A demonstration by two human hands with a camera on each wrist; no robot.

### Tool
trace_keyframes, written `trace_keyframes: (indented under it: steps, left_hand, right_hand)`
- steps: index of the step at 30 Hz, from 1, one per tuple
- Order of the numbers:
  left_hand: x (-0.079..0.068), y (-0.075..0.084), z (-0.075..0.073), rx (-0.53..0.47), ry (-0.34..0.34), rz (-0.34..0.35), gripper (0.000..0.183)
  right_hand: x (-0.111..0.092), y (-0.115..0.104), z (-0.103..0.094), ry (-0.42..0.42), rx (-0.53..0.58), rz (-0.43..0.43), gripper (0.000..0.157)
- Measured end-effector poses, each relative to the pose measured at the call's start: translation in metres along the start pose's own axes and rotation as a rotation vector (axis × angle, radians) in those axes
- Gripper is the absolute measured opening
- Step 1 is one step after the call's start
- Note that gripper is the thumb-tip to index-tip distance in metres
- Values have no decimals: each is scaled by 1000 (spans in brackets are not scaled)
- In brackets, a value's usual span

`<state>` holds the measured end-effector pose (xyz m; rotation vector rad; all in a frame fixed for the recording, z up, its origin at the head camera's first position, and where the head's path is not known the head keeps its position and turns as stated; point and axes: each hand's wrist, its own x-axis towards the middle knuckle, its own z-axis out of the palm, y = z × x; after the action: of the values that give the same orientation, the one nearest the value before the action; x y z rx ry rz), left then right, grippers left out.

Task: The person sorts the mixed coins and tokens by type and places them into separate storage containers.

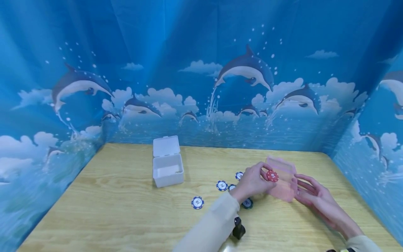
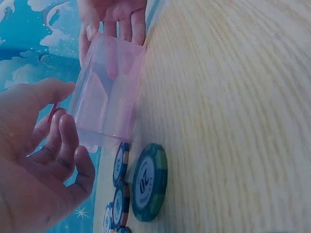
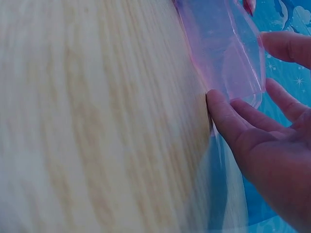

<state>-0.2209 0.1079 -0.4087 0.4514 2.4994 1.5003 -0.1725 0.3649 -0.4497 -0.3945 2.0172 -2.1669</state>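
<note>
My left hand (image 1: pixel 252 180) pinches a red poker chip (image 1: pixel 272 176) between thumb and fingers, close over a pink see-through plastic box (image 1: pixel 283 193). In the left wrist view only the thin red edge of the chip shows. The box stands with its lid raised on the far side. At its right end my right hand (image 1: pixel 319 199) holds the box, with fingertips (image 3: pixel 214 97) at the wall near the table and another finger up at the rim. Near my left wrist lie a green poker chip (image 2: pixel 149 182) and several blue ones (image 1: pixel 221 186), some partly hidden behind the hand.
A white box (image 1: pixel 168 180) with its lid up stands at the back left, with something small inside. One blue chip (image 1: pixel 197 202) lies apart toward the front. A curtain (image 1: pixel 189 87) printed with dolphins hangs behind the wooden table (image 1: pixel 104 199).
</note>
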Motion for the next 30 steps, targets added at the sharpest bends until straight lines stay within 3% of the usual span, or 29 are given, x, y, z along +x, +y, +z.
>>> trace_keyframes:
  steps: [9, 17, 23, 30]
  left_hand:
    - [1, -1, 2, -28, -27, 23, 43]
    - [1, -6, -5, -68, -58, 69, 36]
    - [4, -12, -17, -108, -60, 98, 33]
    - [9, -26, -42, -44, -59, 119, 32]
  right_hand:
    - [-1, 0, -1, -2, -20, 1, 53]
    - [1, -2, 0, -5, -44, 14, 52]
    - [0, -3, 1, 2, -84, 17, 53]
    - [-1, 0, 0, -11, -30, -9, 53]
